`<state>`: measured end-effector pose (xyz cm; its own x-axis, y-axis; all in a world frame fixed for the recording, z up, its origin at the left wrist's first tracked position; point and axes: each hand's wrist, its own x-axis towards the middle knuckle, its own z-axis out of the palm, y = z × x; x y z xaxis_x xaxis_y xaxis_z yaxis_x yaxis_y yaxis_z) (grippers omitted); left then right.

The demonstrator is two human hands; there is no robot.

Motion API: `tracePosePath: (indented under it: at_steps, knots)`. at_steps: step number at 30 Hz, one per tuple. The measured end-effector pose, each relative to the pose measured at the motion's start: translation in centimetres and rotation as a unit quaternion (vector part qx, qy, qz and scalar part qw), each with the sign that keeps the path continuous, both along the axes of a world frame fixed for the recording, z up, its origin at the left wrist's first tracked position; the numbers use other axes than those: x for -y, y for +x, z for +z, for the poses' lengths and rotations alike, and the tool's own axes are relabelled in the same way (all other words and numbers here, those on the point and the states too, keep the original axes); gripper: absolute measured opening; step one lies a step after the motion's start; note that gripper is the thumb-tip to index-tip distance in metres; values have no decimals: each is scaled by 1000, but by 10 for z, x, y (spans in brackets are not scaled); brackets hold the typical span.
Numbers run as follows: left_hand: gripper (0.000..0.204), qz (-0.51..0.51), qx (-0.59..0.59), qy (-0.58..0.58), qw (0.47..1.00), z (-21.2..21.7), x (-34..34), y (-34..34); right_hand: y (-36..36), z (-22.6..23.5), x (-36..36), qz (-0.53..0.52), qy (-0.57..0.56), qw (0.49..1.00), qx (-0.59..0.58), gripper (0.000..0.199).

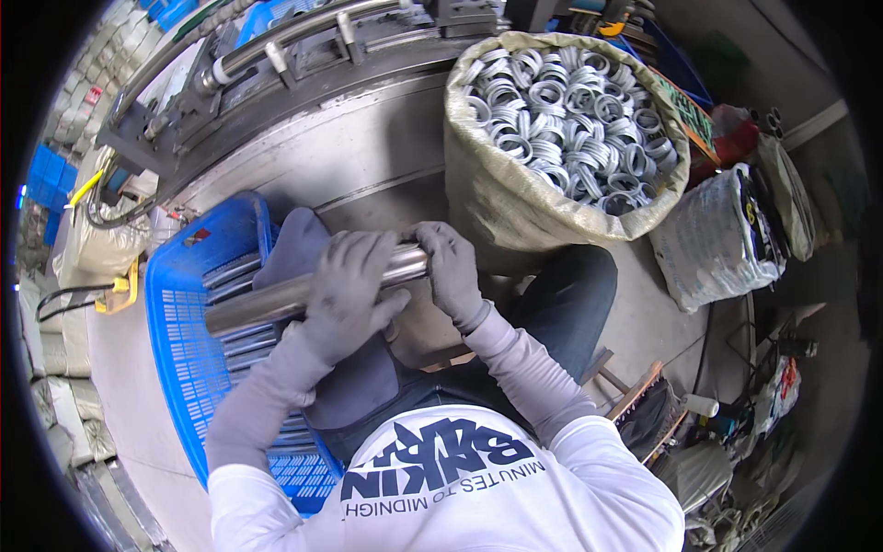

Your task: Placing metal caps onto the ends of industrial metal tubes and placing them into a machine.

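A shiny metal tube (267, 302) lies across my lap, its wider end to the left and its narrower end to the right. My left hand (348, 287), in a grey glove, is wrapped over the tube near its middle. At the right end, my gloved right hand (449, 274) closes round the tip and hides it. Whether a ring sits under those fingers, I cannot tell. Left of my leg stands a blue plastic basket (173, 342) with several similar metal tubes (241, 357) in it. A grey cloth covers my left thigh under the tube.
A woven sack (497, 204) full of pale metal rings (575, 124) stands ahead to the right, close to my right knee. Beyond the basket runs a dark metal machine bench (276, 103). A white bag (713, 235) stands right of the sack; a yellow bracket (120, 293) is far left.
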<state>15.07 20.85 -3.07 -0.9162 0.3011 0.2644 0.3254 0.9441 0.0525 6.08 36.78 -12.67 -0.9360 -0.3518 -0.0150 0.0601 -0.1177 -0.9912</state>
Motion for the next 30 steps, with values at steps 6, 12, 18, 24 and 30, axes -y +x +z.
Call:
tracePosePath:
  at_steps: [6,12,18,24,30]
  knots:
    - [70,187,134,515,826,-31,27,62,-27,40,-44,-89,176,937,-289,42]
    - [58,80,-164,844,504,46,51,-9,-27,86,-58,3,42,978,-203,34]
    - [58,171,-35,582,795,86,63,9,-138,87,-190,-174,631,683,-324,41]
    - [56,115,29,177,977,21,33,13,-138,69,-191,-131,629,683,-347,20]
    - [59,135,33,126,982,-7,39,16,-87,99,-142,-144,345,798,-472,30]
